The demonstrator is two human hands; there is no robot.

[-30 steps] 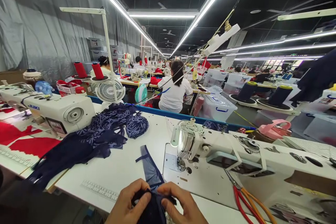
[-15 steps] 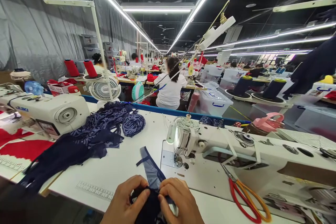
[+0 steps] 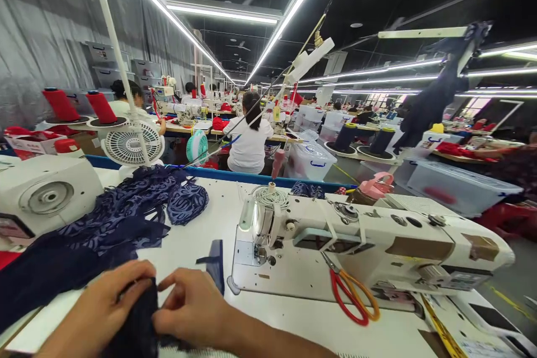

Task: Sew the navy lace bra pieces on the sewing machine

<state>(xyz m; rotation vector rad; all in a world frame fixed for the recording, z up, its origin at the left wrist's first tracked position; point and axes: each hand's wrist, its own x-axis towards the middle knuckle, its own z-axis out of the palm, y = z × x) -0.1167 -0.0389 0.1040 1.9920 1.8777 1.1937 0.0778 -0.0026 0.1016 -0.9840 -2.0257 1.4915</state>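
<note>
Both my hands are low at the near edge of the white table (image 3: 197, 240). My left hand (image 3: 98, 313) and my right hand (image 3: 195, 307) are closed in a pinch on a piece of dark navy fabric (image 3: 138, 324) held between them. A navy strap piece (image 3: 216, 257) lies on the table just beyond my right hand. The white sewing machine (image 3: 361, 235) stands to the right of my hands, its needle end (image 3: 262, 224) nearest them.
A pile of navy patterned fabric (image 3: 126, 207) lies at the left, beside a second sewing machine (image 3: 42, 196). Red-handled scissors (image 3: 348, 288) rest on the machine bed. A small fan (image 3: 132, 145) and red thread cones (image 3: 100, 106) stand behind. People sit at benches beyond.
The view has swung to the right, so my hands and the fabric now sit further left in the frame. They still pinch the navy piece.
</note>
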